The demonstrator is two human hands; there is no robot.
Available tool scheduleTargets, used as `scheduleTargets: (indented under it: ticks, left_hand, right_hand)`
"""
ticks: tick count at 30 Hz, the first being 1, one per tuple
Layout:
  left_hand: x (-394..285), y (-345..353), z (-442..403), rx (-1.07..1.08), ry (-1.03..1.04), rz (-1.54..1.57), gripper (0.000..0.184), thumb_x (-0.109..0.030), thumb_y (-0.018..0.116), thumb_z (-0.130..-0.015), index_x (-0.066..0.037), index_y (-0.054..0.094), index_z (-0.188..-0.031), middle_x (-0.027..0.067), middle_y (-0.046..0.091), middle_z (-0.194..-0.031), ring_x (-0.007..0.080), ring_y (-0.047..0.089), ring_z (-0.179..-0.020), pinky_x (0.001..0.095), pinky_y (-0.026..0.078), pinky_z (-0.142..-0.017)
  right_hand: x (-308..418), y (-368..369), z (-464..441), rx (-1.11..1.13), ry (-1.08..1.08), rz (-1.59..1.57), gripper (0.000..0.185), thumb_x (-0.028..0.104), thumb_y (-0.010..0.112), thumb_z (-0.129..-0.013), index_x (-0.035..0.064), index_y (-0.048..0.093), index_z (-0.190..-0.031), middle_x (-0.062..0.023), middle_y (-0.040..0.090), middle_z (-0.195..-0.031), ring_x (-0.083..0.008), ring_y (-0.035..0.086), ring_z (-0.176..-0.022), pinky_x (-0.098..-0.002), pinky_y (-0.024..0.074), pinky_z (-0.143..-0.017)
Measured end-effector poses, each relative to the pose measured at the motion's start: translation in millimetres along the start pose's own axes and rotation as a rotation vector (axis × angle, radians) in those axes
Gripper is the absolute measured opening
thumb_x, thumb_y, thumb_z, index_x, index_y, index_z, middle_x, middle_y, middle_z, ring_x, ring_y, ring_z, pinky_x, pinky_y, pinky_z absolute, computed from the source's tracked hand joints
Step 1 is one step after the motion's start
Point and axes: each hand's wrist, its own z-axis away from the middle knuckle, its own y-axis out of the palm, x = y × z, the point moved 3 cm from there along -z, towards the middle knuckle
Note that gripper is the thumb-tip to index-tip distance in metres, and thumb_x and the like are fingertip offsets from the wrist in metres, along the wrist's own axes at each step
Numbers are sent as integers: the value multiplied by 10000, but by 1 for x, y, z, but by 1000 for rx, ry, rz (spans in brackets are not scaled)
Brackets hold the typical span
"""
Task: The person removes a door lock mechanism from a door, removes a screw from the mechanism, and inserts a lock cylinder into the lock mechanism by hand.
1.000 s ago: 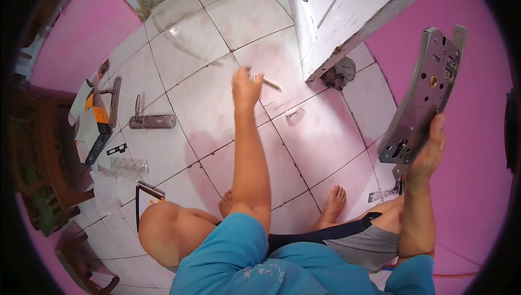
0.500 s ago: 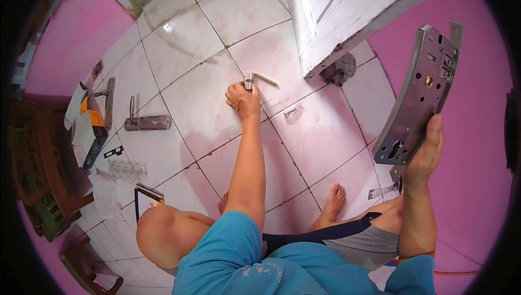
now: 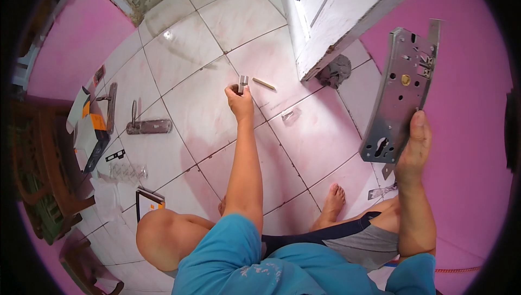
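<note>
My left hand (image 3: 239,103), reaching out over the floor tiles, has its fingers closed on a silver lock cylinder (image 3: 243,82). Just right of it a thin brass-coloured rod (image 3: 264,84) lies on the floor. On the right side, my right hand (image 3: 414,147) grips the lower edge of a metal mortise lock case (image 3: 395,97). The case is held up with its slotted cylinder hole low down and a brass part in its middle. A small crumpled clear plastic piece (image 3: 291,115) rests on the tiles between the two hands.
A white door (image 3: 336,29) stands at the upper right, with a grey crumpled cloth (image 3: 335,71) beside its lower corner. Handle plates (image 3: 149,127), an opened box (image 3: 89,137) and a black strike plate (image 3: 115,155) lie at left, near a wooden chair (image 3: 51,159).
My left hand has lifted slightly with the lock cylinder, which now stands apart from the rod. The lock case in my right hand has shifted a little left.
</note>
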Motion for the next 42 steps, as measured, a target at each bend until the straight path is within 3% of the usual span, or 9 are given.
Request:
scheduleTargets:
  ticks: [3, 6, 12, 17, 19, 20, 24, 32, 42]
  left_hand:
    - [-43, 3, 12, 57, 111, 395, 397, -122, 721, -882, 26, 516, -1188, 108, 642, -1050, 144, 625, -878, 276, 512, -789]
    - [-97, 10, 27, 176, 185, 745, 361, -94, 707, -891, 29, 522, -1176, 98, 637, -1029, 144, 626, -869, 270, 516, -782]
    - [-223, -14, 95, 501, 217, 1080, 327, -34, 671, -910, 37, 528, -1196, 111, 644, -962, 154, 613, -836, 299, 499, -761]
    - [-287, -50, 147, 650, 221, 1074, 369, -32, 675, -905, 53, 542, -1238, 117, 657, -991, 154, 608, -828, 304, 494, -778]
    - [-296, -60, 157, 734, 230, 1015, 392, -19, 680, -891, 60, 566, -1258, 119, 665, -1003, 143, 615, -812, 282, 501, -789]
    - [-298, -61, 157, 810, 268, 990, 405, -10, 704, -879, 48, 574, -1258, 83, 647, -1065, 113, 629, -905, 242, 507, -770]
    - [-302, -56, 172, 914, 331, 960, 440, 30, 687, -865, 58, 549, -1282, 109, 655, -1035, 131, 631, -839, 259, 503, -742]
    - [-308, -48, 190, 986, 373, 1080, 477, 80, 687, -846, -30, 465, -1253, 101, 615, -1072, 140, 621, -882, 270, 497, -744]
    - [-307, -46, 190, 1033, 309, 1008, 385, 75, 696, -846, 9, 527, -1185, 97, 642, -1053, 141, 638, -941, 274, 506, -780]
  right_hand:
    - [-3, -5, 1, -11, -29, -16, 364, 322, 401, -1070, 13, 595, -1075, 13, 584, -927, -60, 497, -847, -212, 395, -754]
    - [1, -8, -6, -107, -67, 21, 343, 317, 411, -1069, 25, 589, -1035, 29, 563, -879, -48, 474, -790, -208, 386, -701]
    - [1, -31, -16, -174, -91, -65, 322, 324, 437, -1063, 60, 549, -914, 64, 502, -762, -18, 414, -667, -188, 341, -569]
    - [1, -46, -25, -220, -106, -98, 323, 308, 437, -1065, 80, 506, -847, 64, 474, -726, -12, 376, -632, -203, 319, -537]
    - [-1, -48, -27, -237, -123, -106, 327, 308, 439, -1065, 80, 501, -838, 64, 469, -722, -13, 371, -634, -203, 317, -540]
    - [-2, -49, -28, -251, -136, -113, 331, 308, 442, -1064, 82, 498, -829, 64, 465, -719, -15, 365, -635, -204, 316, -543]
    - [-1, -52, -29, -292, -151, -106, 339, 304, 452, -1062, 83, 495, -809, 65, 455, -711, -19, 357, -641, -205, 314, -553]
    - [-1, -56, -28, -318, -158, 6, 348, 301, 468, -1057, 71, 497, -797, 60, 455, -705, -25, 363, -643, -215, 319, -555]
    - [2, -57, -31, -347, -226, 33, 334, 288, 488, -1051, 64, 499, -804, 61, 442, -695, -33, 360, -646, -220, 317, -565]
